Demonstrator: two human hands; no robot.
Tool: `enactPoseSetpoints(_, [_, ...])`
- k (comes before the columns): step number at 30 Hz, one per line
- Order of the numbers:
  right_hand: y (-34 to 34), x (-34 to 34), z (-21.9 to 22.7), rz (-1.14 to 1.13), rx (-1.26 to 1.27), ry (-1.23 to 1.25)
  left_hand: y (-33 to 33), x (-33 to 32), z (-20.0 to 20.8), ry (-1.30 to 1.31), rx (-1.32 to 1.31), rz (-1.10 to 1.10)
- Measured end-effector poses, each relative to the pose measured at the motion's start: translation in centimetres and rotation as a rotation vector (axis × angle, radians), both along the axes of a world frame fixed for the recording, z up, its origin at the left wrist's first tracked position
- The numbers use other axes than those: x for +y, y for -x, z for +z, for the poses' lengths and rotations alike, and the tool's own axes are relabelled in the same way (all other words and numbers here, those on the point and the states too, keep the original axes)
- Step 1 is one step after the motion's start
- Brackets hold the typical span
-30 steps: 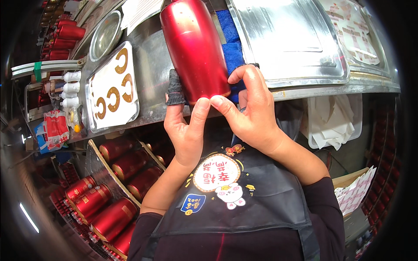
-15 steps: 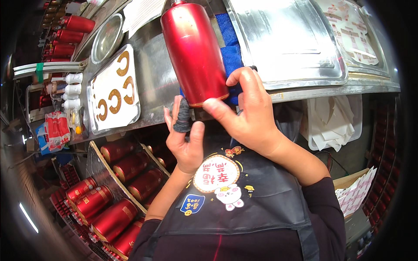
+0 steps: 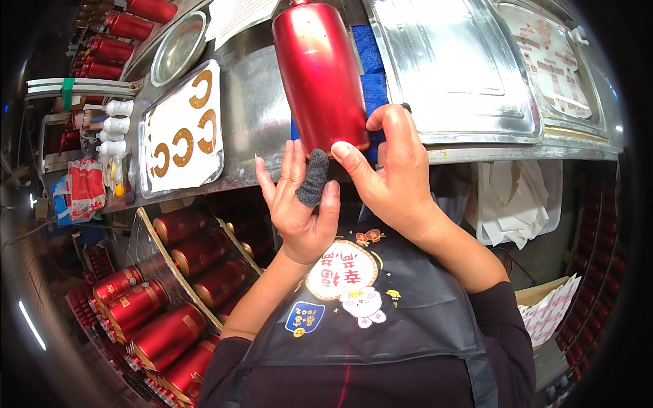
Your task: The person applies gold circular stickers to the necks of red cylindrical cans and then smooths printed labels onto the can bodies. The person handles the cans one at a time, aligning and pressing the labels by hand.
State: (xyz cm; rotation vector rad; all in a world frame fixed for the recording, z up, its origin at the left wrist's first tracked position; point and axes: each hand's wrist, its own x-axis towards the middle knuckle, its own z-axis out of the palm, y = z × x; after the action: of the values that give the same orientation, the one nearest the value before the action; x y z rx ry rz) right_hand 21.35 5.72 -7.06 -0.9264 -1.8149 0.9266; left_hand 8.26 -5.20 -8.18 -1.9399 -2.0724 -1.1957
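A large glossy red bottle [image 3: 323, 75] lies on the metal worktable, its base toward me and its neck pointing away. At the base's right side, my right hand [image 3: 398, 170] grips it, with the thumb on the lower edge and the bent index finger against the side. My left hand [image 3: 299, 211] is open, fingers apart, close by the base's left corner. On its index finger sits a dark grey knitted finger sleeve [image 3: 313, 180], whose tip meets the bottle's bottom edge. A blue cloth [image 3: 373, 64] lies under and beside the bottle.
To the left, a tray [image 3: 219, 163] bears gold curved stickers on a white sheet, with a round metal dish [image 3: 178, 49] behind it. A metal tray [image 3: 449, 61] takes up the right. Red bottles [image 3: 166, 333] fill crates below left; a white bin [image 3: 520, 204] holds paper.
My left hand has moved right, bringing the sleeved index finger from beside the bottle to its base edge. My right hand keeps its hold. The whole view has shifted slightly.
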Motion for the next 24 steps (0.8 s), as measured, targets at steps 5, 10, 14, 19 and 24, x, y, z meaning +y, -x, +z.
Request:
enactPoseSetpoints(5, [-0.4,0.2,-0.6,0.042,0.112,0.136,-0.1,0.1,0.1,-0.002,0.028,0.015])
enactPoseSetpoints(10, [-0.6,0.4,-0.8,0.072,0.221,0.218,0.0,0.2,0.2,0.013,0.049,0.025])
enactPoseSetpoints(14, [-0.5,0.1,-0.6,0.038,0.142,0.124,-0.1,0.2,0.3,0.023,0.085,0.020])
enactPoseSetpoints(19, [-0.4,0.2,-0.8,0.033,0.127,0.136,-0.1,0.3,0.8,0.029,0.143,0.035])
enactPoseSetpoints(24, [-0.4,0.6,-1.3,0.073,0.252,0.250,-0.1,0.4,1.2,0.010,0.213,0.032])
